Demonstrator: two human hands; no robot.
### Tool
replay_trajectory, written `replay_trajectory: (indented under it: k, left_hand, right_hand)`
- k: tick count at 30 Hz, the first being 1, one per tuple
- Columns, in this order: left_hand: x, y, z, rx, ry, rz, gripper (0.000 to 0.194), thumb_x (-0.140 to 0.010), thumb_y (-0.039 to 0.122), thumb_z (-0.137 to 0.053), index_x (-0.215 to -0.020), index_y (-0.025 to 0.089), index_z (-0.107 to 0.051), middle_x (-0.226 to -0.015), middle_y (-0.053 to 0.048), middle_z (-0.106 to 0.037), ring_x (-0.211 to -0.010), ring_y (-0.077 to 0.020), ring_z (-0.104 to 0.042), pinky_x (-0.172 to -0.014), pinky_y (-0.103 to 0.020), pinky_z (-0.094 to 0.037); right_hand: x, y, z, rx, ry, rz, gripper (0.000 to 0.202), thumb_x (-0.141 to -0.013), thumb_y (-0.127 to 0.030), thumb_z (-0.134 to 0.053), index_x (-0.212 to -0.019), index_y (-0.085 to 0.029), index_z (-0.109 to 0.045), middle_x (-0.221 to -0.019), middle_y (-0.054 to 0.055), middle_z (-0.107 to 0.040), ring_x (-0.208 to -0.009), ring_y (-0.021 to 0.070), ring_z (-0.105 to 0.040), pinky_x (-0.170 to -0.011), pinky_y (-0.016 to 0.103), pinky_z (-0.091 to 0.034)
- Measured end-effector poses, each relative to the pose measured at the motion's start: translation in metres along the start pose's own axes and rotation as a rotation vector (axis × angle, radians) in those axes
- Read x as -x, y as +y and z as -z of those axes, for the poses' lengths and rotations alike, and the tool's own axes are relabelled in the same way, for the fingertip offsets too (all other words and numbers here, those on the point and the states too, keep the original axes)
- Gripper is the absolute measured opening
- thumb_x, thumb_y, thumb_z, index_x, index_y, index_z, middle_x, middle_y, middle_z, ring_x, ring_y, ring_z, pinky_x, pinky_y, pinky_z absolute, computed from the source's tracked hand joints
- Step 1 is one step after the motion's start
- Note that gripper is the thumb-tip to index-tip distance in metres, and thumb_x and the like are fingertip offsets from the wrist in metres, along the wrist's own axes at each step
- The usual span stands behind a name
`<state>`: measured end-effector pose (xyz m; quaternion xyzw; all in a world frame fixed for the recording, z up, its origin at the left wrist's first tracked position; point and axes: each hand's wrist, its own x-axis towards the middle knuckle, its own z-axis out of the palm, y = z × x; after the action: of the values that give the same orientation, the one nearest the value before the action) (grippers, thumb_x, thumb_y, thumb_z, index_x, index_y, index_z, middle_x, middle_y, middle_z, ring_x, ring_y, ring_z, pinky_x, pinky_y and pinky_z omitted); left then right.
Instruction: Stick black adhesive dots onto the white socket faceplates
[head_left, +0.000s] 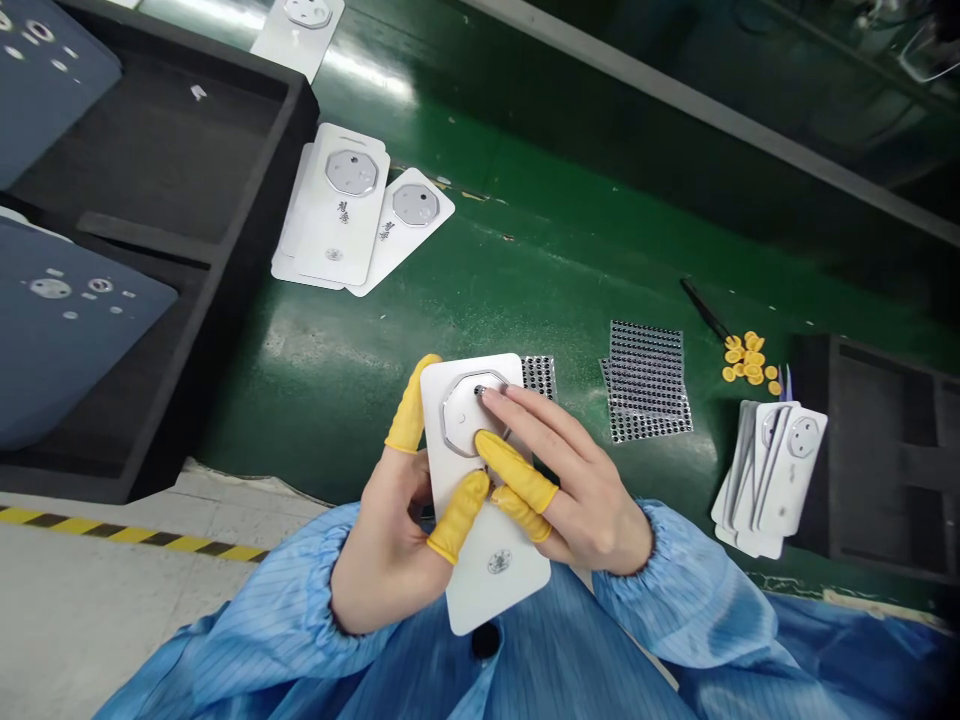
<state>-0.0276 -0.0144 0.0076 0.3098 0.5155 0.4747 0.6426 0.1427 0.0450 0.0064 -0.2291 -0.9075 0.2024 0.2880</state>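
Observation:
A white phone back cover [480,585] with an octagonal camera ring is tilted in front of my body. My left hand [409,530] grips it from the left edge, the yellow-cotted thumb on its face and another yellow-cotted finger along the edge. Across the upper right of the cover lies my right hand [574,470], its fingers spread. One bare fingertip touches beside a small black dot [478,391] inside the ring. Two right-hand fingers wear yellow cots and rest on the cover. Behind the cover, a sheet of black dots [540,375] shows in part.
More white covers [341,215] lie at the back left, and a stack [787,475] sits on the right. Dot sheets [649,380], yellow finger cots [750,358] and black tweezers [705,308] are on the green table [525,270]. Black trays [262,200] flank both sides, the left one holding blue-grey panels.

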Motion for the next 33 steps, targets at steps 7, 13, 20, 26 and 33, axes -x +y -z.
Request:
replay_trajectory:
  k: [7, 13, 20, 26, 33]
  left_hand:
    - [-0.003, 0.001, -0.002, -0.016, -0.051, -0.013, 0.094, -0.078, 0.019, -0.071, -0.15, 0.037, -0.013, -0.102, -0.004, -0.073, -0.066, -0.018, -0.07, -0.063, -0.028, -0.061]
    - [-0.004, 0.016, -0.011, 0.099, 0.07, 0.083, 0.078, -0.076, 0.027, -0.071, -0.144, 0.031, -0.032, -0.11, -0.007, -0.072, -0.07, -0.0206, -0.072, -0.055, -0.026, -0.06]
    - [-0.016, 0.009, -0.009, 0.028, 0.152, 0.023, 0.046, -0.075, 0.031, -0.074, -0.118, 0.023, -0.059, -0.089, -0.005, -0.076, -0.06, -0.0194, -0.071, -0.05, -0.025, -0.058]
    - [-0.022, 0.004, -0.003, 0.096, 0.111, -0.18, 0.024, -0.076, 0.017, -0.073, -0.099, 0.016, -0.066, -0.08, -0.004, -0.076, -0.06, -0.0175, -0.071, -0.05, -0.023, -0.058]
    - [-0.021, 0.005, -0.006, 0.152, 0.097, -0.157, 0.023, -0.077, 0.012, -0.071, -0.098, 0.02, -0.067, -0.073, 0.0, -0.075, -0.052, -0.0131, -0.069, -0.047, -0.018, -0.057]
  right_hand:
    - [0.007, 0.001, -0.008, -0.142, 0.128, -0.083, 0.036, -0.092, -0.017, -0.048, -0.126, -0.013, -0.054, -0.142, 0.017, -0.047, -0.134, 0.0295, -0.044, -0.104, 0.055, -0.049]
    - [0.002, -0.009, -0.021, -0.438, 0.545, -0.505, 0.041, -0.092, -0.022, -0.054, -0.133, -0.026, -0.05, -0.14, 0.009, -0.052, -0.123, 0.0253, -0.057, -0.094, 0.044, -0.058]
    - [-0.002, -0.013, -0.036, -0.571, 0.566, -0.59, 0.039, -0.089, -0.016, -0.059, -0.127, -0.023, -0.055, -0.099, 0.003, -0.075, -0.079, 0.0149, -0.073, -0.068, 0.025, -0.064]
    - [-0.004, -0.022, -0.033, -0.795, 0.599, -0.723, 0.035, -0.081, -0.015, -0.069, -0.113, -0.029, -0.067, -0.091, -0.003, -0.076, -0.076, 0.014, -0.073, -0.07, 0.023, -0.064]
    - [-0.004, -0.023, -0.035, -0.828, 0.613, -0.764, 0.03, -0.08, -0.016, -0.07, -0.107, -0.028, -0.07, -0.091, -0.003, -0.076, -0.074, 0.015, -0.074, -0.068, 0.025, -0.065]
